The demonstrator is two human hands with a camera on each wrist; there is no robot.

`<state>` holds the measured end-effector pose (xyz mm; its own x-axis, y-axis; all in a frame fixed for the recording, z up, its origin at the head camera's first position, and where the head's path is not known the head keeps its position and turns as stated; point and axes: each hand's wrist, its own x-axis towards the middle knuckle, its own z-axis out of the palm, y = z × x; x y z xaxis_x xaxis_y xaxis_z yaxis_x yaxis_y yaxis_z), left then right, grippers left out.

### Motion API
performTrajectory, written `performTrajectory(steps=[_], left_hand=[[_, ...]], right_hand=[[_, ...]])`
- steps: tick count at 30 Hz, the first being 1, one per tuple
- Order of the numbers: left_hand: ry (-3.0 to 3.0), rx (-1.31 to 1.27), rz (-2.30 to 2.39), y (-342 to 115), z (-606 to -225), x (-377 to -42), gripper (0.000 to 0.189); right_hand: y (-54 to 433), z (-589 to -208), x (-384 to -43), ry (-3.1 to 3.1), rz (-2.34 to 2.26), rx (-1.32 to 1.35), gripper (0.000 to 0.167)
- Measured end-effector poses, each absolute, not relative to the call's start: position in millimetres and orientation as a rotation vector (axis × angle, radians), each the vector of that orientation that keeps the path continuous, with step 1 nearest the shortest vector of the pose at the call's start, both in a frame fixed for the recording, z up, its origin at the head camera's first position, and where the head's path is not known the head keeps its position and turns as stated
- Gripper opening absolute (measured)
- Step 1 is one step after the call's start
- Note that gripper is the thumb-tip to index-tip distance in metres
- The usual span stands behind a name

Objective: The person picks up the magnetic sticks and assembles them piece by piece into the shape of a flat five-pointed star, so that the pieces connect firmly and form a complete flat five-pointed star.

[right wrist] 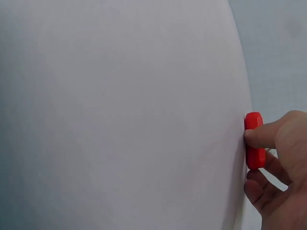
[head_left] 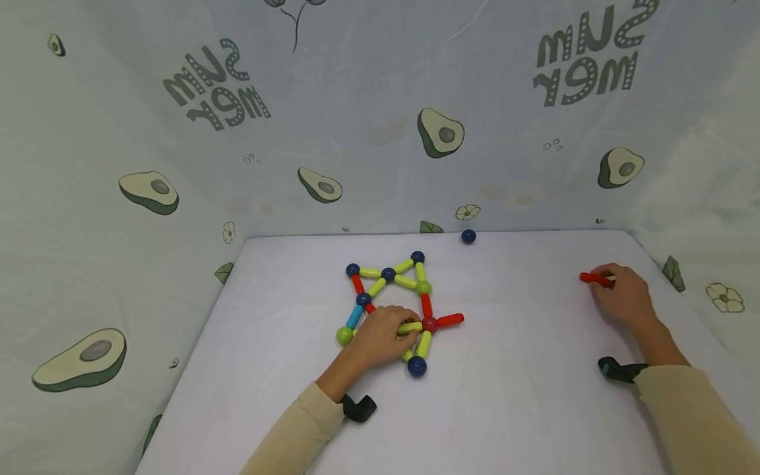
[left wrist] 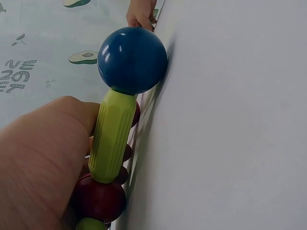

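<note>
A flat figure of magnetic rods and balls lies on the white table, its dark blue balls [head_left: 417,367], green ball [head_left: 344,336] and red ball [head_left: 429,324] joined by yellow-green, red and light blue rods. My left hand [head_left: 380,335] lies over its lower part and pinches a yellow-green rod [head_left: 410,327] beside the red ball, hiding some pieces. The left wrist view has a blue ball [left wrist: 132,60] and a yellow-green rod [left wrist: 112,136] close up. Far to the right, my right hand [head_left: 623,295] pinches a loose red rod [right wrist: 254,141] between thumb and fingers, at the tabletop.
A single dark blue ball [head_left: 468,236] sits apart at the table's back edge. One red rod [head_left: 451,320] sticks out rightward from the figure's red ball. Behind the table [head_left: 522,396] hangs a cloth [head_left: 368,99] printed with avocados. Dark wrist-worn pieces [head_left: 359,409] show below both hands.
</note>
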<state>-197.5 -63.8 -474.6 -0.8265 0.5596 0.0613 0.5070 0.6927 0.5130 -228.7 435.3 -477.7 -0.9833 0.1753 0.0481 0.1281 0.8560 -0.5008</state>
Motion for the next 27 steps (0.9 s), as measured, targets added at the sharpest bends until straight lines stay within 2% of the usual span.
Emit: performTrajectory(steps=[5, 13, 27], left_hand=[[2.796, 0.866, 0.838, -63, -473, -196, 0.027], [2.82, 0.855, 0.854, -61, -471, -195, 0.026], [2.835, 0.853, 0.833, -61, -476, -195, 0.026]], right_hand=[[405, -476, -231, -2.947, 0.822, -0.133, 0.038], [329, -467, -236, -2.923, 0.877, 0.103, 0.035], [232, -472, -245, -2.996, 1.027, 0.283, 0.034]])
